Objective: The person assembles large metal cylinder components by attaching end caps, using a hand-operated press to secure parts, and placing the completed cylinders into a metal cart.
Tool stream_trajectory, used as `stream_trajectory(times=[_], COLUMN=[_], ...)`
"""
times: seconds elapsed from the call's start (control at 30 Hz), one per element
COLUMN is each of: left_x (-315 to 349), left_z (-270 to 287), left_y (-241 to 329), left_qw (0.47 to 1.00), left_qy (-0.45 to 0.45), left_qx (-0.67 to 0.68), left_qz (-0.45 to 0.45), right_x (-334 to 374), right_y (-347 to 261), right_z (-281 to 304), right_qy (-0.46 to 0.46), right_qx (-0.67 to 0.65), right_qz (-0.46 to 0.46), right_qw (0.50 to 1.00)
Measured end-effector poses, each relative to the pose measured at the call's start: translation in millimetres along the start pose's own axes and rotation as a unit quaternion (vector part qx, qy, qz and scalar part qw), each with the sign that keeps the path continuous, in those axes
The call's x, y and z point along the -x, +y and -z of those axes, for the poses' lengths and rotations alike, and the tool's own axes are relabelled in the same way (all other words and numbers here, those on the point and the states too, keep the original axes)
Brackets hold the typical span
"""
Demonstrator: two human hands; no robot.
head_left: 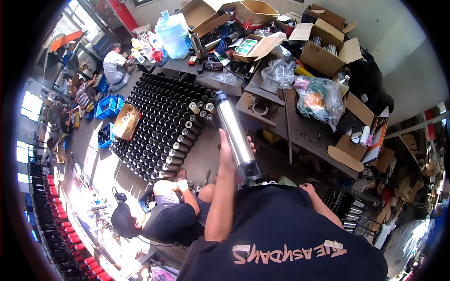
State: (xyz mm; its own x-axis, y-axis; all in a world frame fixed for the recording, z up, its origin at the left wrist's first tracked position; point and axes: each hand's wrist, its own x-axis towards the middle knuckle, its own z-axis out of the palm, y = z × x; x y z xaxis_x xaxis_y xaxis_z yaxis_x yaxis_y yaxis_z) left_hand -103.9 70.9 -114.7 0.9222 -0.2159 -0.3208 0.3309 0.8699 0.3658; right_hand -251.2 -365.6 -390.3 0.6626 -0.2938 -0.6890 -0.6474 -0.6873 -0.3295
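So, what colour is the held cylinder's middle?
The cylinder's middle is shiny silver; clearest in head view.

Left hand [228, 153] gripping out in front, right hand [307, 188] low near the waist.
The bare left forearm [219, 203] rises steeply, its thumb [223, 137] pointing up and its fingers [252, 145] wrapped round to the opposite side; the right forearm [327, 210] angles forward and inward, its finger pose too small to make out.
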Motion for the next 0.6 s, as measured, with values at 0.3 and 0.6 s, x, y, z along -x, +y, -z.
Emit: stream_trajectory(times=[0.3,0.6], left_x=[4,-8], left_z=[-25,-26], left_y=[26,25], left_qw=[1.000,0.989], left_qy=[0.002,-0.145], left_qx=[-0.020,0.031], left_qz=[-0.013,0.019], right_x=[-18,9], right_y=[-31,-48], right_z=[-4,-12], right_qy=[-0.024,0.001], right_qx=[-0.032,-0.149], right_qz=[0.029,0.031], right_qw=[0.999,0.988])
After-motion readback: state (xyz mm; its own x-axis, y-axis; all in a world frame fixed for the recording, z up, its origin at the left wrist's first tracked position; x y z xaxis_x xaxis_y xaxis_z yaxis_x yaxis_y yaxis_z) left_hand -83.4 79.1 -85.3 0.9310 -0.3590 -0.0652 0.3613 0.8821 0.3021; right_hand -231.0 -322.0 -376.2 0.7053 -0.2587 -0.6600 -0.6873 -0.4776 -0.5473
